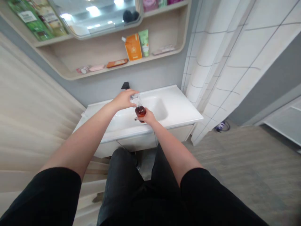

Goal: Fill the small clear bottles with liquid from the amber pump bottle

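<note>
The right hand (147, 116) curls closed around a round amber glass bottle (140, 111) above a white basin (178, 106). The left hand (123, 99) arches over the bottle's clear top (135, 99), fingers on it. At twelve o'clock, an orange pouch (133, 47) stands on a pale wooden shelf (160, 34), its writing unreadable.

The bottle (140, 112) in my grip is deep reddish amber, the washbasin (178, 105) below is glossy white, my sleeves (39, 197) are black, and the shower curtain (230, 59) shows white squares with thin dark lines.
</note>
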Demonstrator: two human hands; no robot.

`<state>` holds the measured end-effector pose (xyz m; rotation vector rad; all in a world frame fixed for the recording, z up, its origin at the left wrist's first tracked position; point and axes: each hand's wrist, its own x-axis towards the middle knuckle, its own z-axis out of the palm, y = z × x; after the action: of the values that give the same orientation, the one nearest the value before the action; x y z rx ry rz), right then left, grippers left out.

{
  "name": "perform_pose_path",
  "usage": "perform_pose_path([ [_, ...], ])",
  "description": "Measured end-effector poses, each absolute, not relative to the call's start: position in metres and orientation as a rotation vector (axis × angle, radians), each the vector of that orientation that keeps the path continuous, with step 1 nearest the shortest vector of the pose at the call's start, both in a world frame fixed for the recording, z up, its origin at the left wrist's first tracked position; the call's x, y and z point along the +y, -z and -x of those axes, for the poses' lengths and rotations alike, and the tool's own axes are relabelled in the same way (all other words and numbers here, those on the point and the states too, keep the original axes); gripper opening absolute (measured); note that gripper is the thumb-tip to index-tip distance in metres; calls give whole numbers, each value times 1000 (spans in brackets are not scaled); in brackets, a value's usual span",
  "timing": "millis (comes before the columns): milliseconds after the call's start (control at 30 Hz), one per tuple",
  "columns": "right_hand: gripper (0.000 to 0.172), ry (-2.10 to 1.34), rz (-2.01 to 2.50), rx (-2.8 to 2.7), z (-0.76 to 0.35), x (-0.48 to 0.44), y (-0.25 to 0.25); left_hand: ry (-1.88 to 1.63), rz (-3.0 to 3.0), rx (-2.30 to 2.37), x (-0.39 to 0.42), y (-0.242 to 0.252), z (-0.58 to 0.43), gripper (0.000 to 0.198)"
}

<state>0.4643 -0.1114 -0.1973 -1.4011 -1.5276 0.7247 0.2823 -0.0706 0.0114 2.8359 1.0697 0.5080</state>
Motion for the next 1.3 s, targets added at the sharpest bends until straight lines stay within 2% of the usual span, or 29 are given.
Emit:
perform_pose_path([
  [1300, 78, -733, 1420, -1534, -465, -116, 194, -367, -2894, 936, -70, -23, -294, 81],
])
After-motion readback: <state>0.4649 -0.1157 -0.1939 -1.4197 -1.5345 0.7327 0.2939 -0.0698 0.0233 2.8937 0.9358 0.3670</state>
